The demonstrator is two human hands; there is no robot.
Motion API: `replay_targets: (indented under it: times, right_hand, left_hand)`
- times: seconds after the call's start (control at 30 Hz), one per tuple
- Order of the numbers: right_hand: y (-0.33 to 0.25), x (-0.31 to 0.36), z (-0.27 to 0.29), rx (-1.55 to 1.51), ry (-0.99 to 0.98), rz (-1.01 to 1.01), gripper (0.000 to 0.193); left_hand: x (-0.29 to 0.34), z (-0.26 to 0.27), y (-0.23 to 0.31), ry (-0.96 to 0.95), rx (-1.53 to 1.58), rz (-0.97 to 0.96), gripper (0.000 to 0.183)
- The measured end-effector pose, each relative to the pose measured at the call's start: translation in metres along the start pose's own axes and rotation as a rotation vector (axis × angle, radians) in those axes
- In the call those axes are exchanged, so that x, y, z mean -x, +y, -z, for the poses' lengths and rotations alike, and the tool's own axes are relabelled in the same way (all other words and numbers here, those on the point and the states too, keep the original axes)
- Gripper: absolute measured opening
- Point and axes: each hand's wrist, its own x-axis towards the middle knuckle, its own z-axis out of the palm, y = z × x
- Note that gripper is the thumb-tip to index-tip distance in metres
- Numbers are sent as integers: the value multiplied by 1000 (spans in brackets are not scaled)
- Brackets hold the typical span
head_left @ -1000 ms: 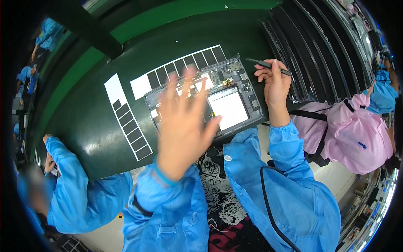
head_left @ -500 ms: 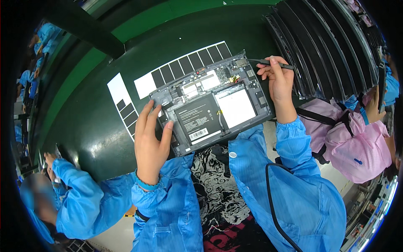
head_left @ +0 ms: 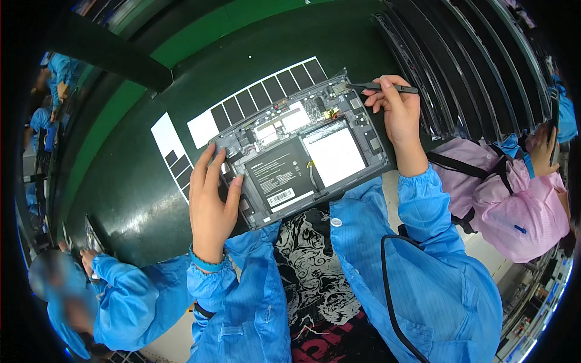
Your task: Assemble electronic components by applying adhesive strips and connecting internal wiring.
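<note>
An opened laptop base lies tilted in front of me, its circuit board, black battery and white rectangular panel exposed. My left hand grips its left side, thumb over the inner face and fingers along the edge. Between the fingertips of my right hand is a pair of black tweezers. Their tips point left to the far right corner of the base, by a small silvery part; whether they touch it I cannot tell. Thin yellow-taped wires show near the board.
Beyond the laptop lie two white sheets with black rectangular pads on the dark green table. Several black panels stand in a row at the far right. People in blue and pink clothing are on either side.
My right hand has brought the tweezer tips slightly left, over the laptop's corner. The left hand keeps its hold. The person in blue at the left has shifted their arms.
</note>
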Motion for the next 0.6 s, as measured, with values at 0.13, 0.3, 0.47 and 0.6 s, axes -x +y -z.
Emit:
replay_targets:
  times: [0.13,0.3,0.47,0.6]
  right_hand:
    - [-1,-1,-1,-15,-4,-4,23]
    - [-8,-2,-5,-47,54,-32,26]
    - [-59,-12,-70,162,-209,57,24]
    - [-46,-29,-163,200,-567,-81,24]
  left_hand:
    - [-2,1,-3,12,38,-31,39]
    - [-23,15,-15,120,99,-27,31]
    - [-52,12,-48,3,115,-72,35]
    - [-68,7,-67,-106,235,-171,41]
